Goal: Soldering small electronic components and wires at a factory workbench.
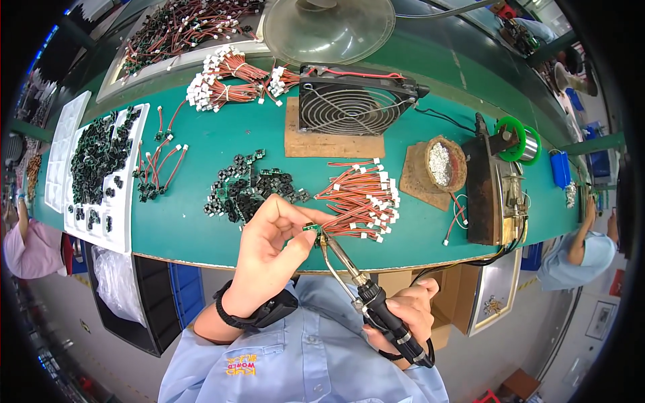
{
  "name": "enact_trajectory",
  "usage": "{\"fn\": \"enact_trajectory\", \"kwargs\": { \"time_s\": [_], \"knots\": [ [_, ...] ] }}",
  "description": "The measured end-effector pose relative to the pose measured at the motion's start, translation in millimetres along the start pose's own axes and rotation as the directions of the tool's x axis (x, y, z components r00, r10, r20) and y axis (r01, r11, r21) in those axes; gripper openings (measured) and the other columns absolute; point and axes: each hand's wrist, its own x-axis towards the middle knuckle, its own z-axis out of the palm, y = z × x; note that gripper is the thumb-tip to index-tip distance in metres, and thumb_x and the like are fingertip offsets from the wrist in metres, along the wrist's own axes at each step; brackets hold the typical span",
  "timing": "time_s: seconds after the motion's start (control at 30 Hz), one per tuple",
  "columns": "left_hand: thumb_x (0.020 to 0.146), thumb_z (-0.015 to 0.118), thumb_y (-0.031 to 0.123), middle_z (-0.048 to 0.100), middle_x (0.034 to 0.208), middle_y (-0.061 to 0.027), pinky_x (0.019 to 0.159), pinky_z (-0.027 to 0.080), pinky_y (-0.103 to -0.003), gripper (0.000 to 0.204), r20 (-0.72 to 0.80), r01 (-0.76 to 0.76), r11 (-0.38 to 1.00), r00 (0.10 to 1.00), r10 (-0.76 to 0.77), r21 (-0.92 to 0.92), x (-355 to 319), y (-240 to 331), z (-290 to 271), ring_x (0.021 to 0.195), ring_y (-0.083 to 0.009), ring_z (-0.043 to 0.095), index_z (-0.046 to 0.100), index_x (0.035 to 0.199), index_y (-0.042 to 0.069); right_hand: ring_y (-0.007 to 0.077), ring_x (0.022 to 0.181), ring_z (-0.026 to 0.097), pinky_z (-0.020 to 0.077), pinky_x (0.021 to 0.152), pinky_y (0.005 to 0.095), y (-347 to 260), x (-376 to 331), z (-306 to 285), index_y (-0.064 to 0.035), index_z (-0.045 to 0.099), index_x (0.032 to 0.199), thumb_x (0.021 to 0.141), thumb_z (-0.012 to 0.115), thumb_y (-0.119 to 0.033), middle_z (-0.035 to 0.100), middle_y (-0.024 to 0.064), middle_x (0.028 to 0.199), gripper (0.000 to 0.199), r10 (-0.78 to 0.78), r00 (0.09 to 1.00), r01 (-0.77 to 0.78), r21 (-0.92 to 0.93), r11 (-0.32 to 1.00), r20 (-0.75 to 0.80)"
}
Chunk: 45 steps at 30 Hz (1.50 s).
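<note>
My left hand point(270, 236) pinches a small green circuit board point(312, 228) between thumb and fingers, above the near edge of the table. A black-handled soldering iron point(381, 310) with a thin side tube is gripped in my right hand point(411, 312), tilted so its tip meets or nearly meets the board; contact is too small to tell. Just beyond the left hand lies a pile of small black-and-green parts point(245, 191). Red-and-black wires with white connectors point(359, 201) are spread to the right of it, their near ends close to my left fingertips.
A black fan point(356, 104) stands on a brown board behind the wires. To the right are a round dish of pale granules point(440, 166), a solder spool point(527, 142) and a metal-sided box point(485, 195). White trays point(121, 221) hold parts at left; bundled wires point(228, 80) lie farther back.
</note>
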Motion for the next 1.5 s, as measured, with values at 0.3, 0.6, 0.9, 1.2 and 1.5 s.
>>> {"fn": "enact_trajectory", "kwargs": {
  "time_s": [0.3,0.6,0.9,1.2,1.5],
  "knots": [
    [0.082,0.051,-0.003,0.060,0.102,-0.0180,0.085,0.044,-0.033,0.014,-0.013,-0.035,0.998,0.999,0.035,-0.044,0.2,-3.1,4.6,0.099,-0.0191,0.056,0.041,0.089,0.004,0.0144,0.069,0.054,0.0298,0.081,0.0377,-2.3,1.6,-3.1,-0.0119,0.060,0.095,0.054,0.083,-0.021,0.062,-0.0030,0.070,0.047,0.063,0.998,-0.063,0.044,0.997,-0.010],
    [0.082,0.052,-0.002,0.061,0.102,-0.0175,0.079,0.043,-0.030,0.014,-0.026,-0.068,0.997,0.997,0.067,-0.031,0.8,-5.1,5.3,0.095,-0.0170,0.056,0.041,0.088,0.004,0.0153,0.066,0.053,0.0308,0.077,0.0374,0.0,3.1,1.3,-0.0097,0.060,0.096,0.056,0.083,-0.020,0.060,-0.0021,0.068,0.047,0.051,0.997,-0.047,0.078,0.996,-0.056],
    [0.082,0.052,0.001,0.060,0.100,-0.0203,0.084,0.046,-0.034,0.013,-0.030,-0.071,0.997,0.997,0.072,0.039,0.6,-4.6,6.1,0.097,-0.0236,0.059,0.041,0.089,0.003,0.0148,0.064,0.053,0.0309,0.078,0.0370,2.0,1.0,2.1,-0.0099,0.060,0.096,0.057,0.083,-0.025,0.060,-0.0024,0.067,0.048,0.053,0.996,-0.048,0.081,0.996,-0.065],
    [0.082,0.051,-0.003,0.060,0.102,-0.0196,0.087,0.043,-0.034,0.014,-0.030,-0.069,0.997,0.997,0.069,-0.017,0.2,-0.6,10.1,0.102,-0.0220,0.057,0.040,0.089,0.003,0.0163,0.067,0.052,0.0287,0.084,0.0431,4.1,-8.4,0.0,-0.0083,0.056,0.100,0.066,0.076,-0.035,0.059,-0.0004,0.069,0.049,0.028,0.999,-0.026,0.050,0.998,-0.039],
    [0.082,0.050,0.002,0.061,0.100,-0.0199,0.086,0.044,-0.033,0.010,-0.058,-0.040,0.998,0.998,0.037,-0.047,2.8,0.8,13.7,0.094,-0.0217,0.060,0.042,0.087,0.004,0.0152,0.067,0.054,0.0311,0.082,0.0372,9.6,-11.3,-4.2,-0.0078,0.058,0.099,0.060,0.081,-0.027,0.060,0.0001,0.072,0.049,0.041,0.986,-0.026,0.094,0.995,-0.164]
  ]
}}
